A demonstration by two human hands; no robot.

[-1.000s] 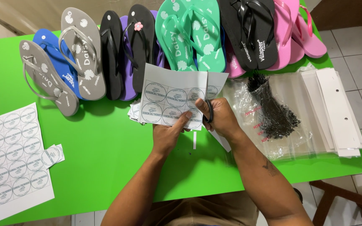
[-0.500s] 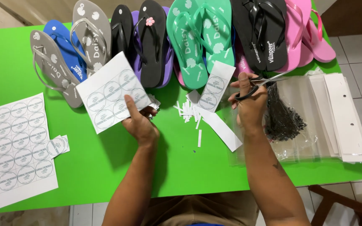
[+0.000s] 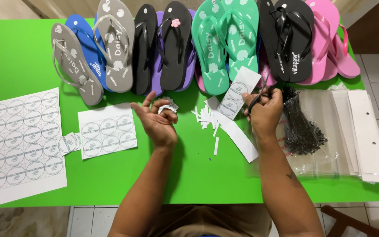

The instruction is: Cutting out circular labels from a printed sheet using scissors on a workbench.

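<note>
**Head view — hand positions over the label-cutting area**

Head camera looks down on a green surface point(image 3: 31, 52) with a row of flip-flops point(image 3: 207, 44) along its far edge.

Right hand point(image 3: 266, 112): closed grip on a pair of scissors point(image 3: 256, 98), whose dark blades point up and left. The blades meet a narrow strip of round labels point(image 3: 237, 94) that lies tilted, its long axis running from near-left to far-right; the strip is just left of the knuckles. Whether the blades are apart or together cannot be told.

Left hand point(image 3: 156, 120): palm up, fingers loosely spread, holding nothing firmly — a small bit of paper point(image 3: 168, 106) sits at the fingertips. A cut sheet of six round labels point(image 3: 107, 130) lies flat just left of this hand, apart from it. The left hand is the nearer one to that sheet; the right hand is the nearer one to the strip.

Between the hands: thin white offcuts point(image 3: 205, 117) scattered on the surface.

Far left: a full label sheet point(image 3: 20, 140). Right side: a bundle of black ties point(image 3: 301, 127) on clear bags point(image 3: 325, 131), beside white card headers point(image 3: 365, 136).
</note>
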